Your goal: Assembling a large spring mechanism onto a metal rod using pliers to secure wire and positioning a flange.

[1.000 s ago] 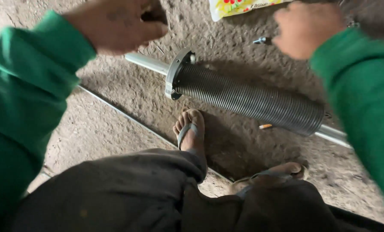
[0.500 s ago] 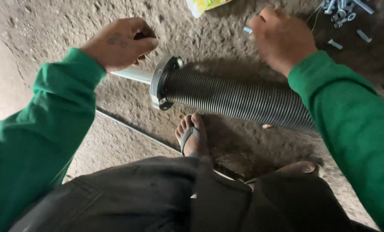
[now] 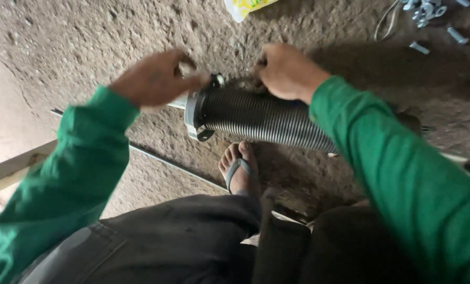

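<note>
A dark coiled spring (image 3: 261,118) on a pale metal shaft (image 3: 176,103) lies across the dirt floor, with a grey flange (image 3: 193,113) at its left end. My left hand (image 3: 153,79) is blurred; its fingers pinch a small ring-shaped metal part (image 3: 215,80) at the top of the flange. Just right of the flange, my right hand (image 3: 285,71) rests on top of the coils with its fingers curled; what they pinch is hidden. Both arms wear green sleeves.
My foot in a sandal (image 3: 240,168) stands just below the spring, with my dark-trousered knees nearer the camera. Loose bolts (image 3: 429,10) and a yellow packet (image 3: 245,6) lie at the far edge. A thin metal strip (image 3: 161,160) and a pale beam (image 3: 9,171) run along the left.
Both hands have come down and inward from the far side onto the flange end of the spring. The view has shifted, so the spring sits nearer the middle.
</note>
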